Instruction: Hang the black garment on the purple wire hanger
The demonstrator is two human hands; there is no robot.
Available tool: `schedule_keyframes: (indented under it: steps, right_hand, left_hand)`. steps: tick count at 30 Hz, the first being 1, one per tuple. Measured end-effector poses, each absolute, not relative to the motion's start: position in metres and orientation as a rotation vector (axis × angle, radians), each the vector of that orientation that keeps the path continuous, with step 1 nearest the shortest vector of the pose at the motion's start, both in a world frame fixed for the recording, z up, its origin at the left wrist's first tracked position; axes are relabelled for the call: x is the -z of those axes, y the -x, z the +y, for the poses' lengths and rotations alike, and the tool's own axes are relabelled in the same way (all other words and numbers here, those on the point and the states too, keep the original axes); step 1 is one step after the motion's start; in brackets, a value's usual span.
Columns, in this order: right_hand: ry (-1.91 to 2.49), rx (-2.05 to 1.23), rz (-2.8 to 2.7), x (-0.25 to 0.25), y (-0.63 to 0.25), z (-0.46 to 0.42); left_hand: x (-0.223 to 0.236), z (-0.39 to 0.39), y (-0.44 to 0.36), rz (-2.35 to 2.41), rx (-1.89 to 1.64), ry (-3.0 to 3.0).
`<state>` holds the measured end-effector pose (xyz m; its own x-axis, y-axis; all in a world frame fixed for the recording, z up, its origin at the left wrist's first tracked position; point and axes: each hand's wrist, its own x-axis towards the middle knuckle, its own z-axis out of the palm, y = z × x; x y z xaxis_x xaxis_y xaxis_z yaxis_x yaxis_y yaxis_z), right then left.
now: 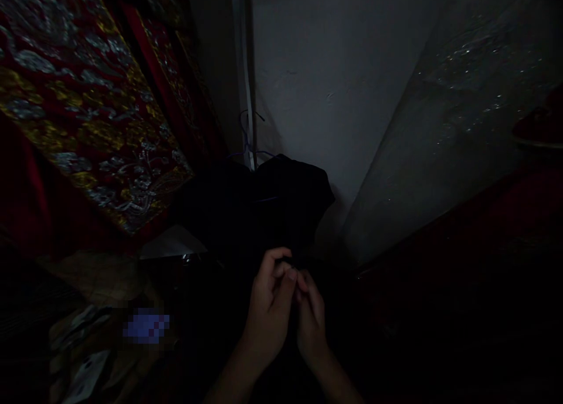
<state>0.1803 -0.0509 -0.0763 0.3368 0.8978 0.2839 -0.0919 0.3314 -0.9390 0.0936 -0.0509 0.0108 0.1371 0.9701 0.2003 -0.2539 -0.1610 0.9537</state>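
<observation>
A black garment (281,199) hangs on a thin purple-blue hanger (268,154) in front of me, its lower part lost in the dark. My left hand (272,295) and my right hand (312,313) are together just below it, fingertips meeting. The left fingers are curled, with the thumb pressed toward the fingertips. The right fingers are bent in against them. Whatever lies between the fingertips is too dark and small to make out; it may be part of the black cloth.
Red cloth with gold and silver embroidery (132,175) hangs at the left. A pale strap (249,70) runs down a grey wall (329,70). Shiny clear plastic sheeting (440,128) covers the right side. At the lower left lie assorted items, among them a blurred-out blue patch (146,326).
</observation>
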Motion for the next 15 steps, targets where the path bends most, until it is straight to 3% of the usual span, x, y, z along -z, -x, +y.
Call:
schedule_keyframes:
  steps: [7,15]
  right_hand:
    - [0.974,-0.699,-1.266,0.044,-0.175,-0.041]
    - [1.158,-0.796,-1.379,0.101,-0.179,-0.033]
  left_hand:
    - [-0.021,-0.031,-0.073,0.776,-1.416,-1.024]
    - [-0.064,0.027,-0.072,0.772,-1.782,-0.917]
